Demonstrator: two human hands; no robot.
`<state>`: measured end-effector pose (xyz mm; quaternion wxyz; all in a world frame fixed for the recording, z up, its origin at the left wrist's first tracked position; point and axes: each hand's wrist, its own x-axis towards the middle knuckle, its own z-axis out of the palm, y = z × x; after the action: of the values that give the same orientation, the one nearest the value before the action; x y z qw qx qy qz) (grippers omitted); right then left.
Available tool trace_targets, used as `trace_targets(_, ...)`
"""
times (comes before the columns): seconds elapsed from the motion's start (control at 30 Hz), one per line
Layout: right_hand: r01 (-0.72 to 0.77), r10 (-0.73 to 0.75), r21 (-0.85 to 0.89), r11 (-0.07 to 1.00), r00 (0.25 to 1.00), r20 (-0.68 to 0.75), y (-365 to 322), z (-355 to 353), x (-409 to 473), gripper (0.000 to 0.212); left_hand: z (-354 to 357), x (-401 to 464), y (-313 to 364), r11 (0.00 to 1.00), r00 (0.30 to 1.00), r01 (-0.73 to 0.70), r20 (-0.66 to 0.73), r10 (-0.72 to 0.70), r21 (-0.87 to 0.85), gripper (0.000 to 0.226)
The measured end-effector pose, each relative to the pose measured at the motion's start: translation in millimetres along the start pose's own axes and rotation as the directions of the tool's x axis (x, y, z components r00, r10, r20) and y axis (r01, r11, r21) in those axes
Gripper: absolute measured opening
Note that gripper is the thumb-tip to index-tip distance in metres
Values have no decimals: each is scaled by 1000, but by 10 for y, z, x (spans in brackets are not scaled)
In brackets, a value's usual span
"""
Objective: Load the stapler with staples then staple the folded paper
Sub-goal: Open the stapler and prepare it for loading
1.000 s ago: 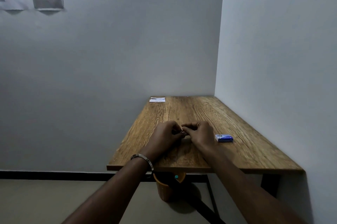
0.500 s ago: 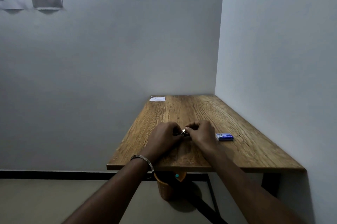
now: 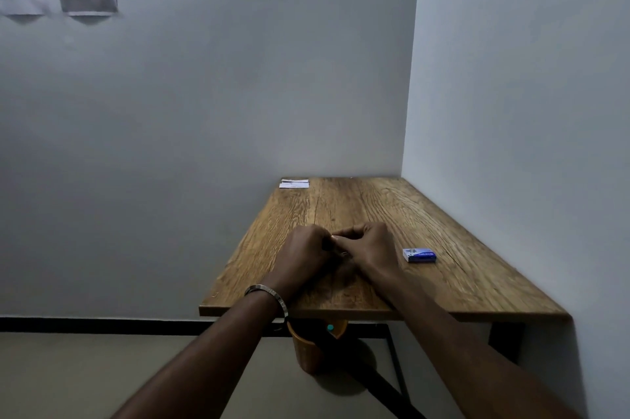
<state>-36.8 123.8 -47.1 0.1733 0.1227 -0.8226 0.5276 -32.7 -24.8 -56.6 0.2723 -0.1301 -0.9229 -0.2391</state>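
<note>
Loading step, hands together at mid-tabletop [image 3: 477, 289].
Your left hand [image 3: 305, 253] and right hand [image 3: 366, 246] curl on something small and mostly hidden, likely the stapler; what each grip holds I cannot tell. Box [image 3: 419, 255] close right, paper [image 3: 294, 183] parked far.

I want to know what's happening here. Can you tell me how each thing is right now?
Left hand: fingers curled, meeting the right hand over something small and mostly hidden.
Right hand: fingers curled, pinching at the same spot.
Staple box: lying flat on the table, looks closed, untouched.
Folded paper: lying flat at the far left corner, untouched.
</note>
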Motion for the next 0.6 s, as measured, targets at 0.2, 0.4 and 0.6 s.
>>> trace_targets(0.2,50,-50,32,998,999,-3,-47,55,-30,14,-6,-3,2,998,999,53,-14,-52,39,18)
trace_targets(0.4,21,-17,83,996,999,-48,9,8,-8,15,6,-14,1,997,997,77,13,-78,32,25)
trace_targets(0.6,49,-47,-346,937,999,16,172,-202,-1,28,12,-13,-14,992,994,109,10,-109,64,25)
